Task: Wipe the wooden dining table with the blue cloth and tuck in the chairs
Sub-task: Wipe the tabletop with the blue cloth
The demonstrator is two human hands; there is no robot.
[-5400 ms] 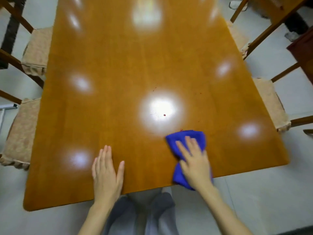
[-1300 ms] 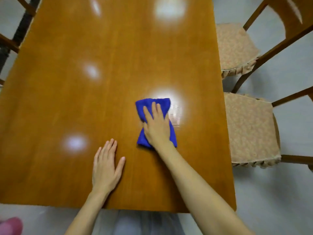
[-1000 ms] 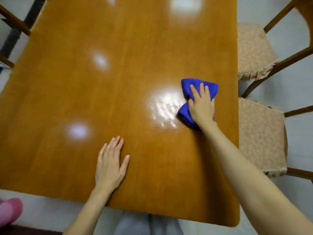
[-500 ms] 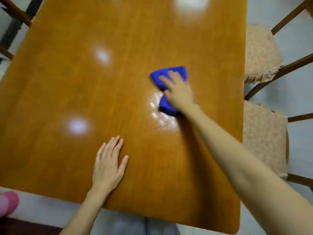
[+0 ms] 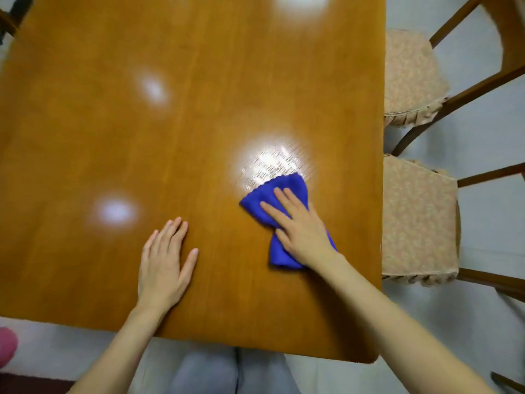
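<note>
Wood fills most of my feed from the head camera: the wooden dining table (image 5: 199, 81) runs from the left edge of the frame to right of centre, its polished top dotted with pale glare spots. At the lower left corner sits a pink blur (image 5: 7, 346) on the floor (I cannot tell what it is). Right of that, in the lower middle of the frame, the person's left hand (image 5: 163, 263) lies palm down on the bare tabletop near the near edge, four fingers straight and pressed together, thumb spread out to the right, holding nothing. Grey trousers (image 5: 204, 373) show below the table edge at bottom centre. Further right, the blue cloth (image 5: 279, 191) lies bunched on the table's right half, just below a bright patch of wet streaks (image 5: 270, 163). The right hand (image 5: 301, 226) presses flat on top of the cloth, fingers straight and slightly spread, pointing to the upper left. Along the right of the frame stand two chairs, the near chair (image 5: 417, 220) at middle right and the far chair (image 5: 409, 75) at upper right; their beige cushions meet the table's right edge, with most of each seat out beyond it.
</note>
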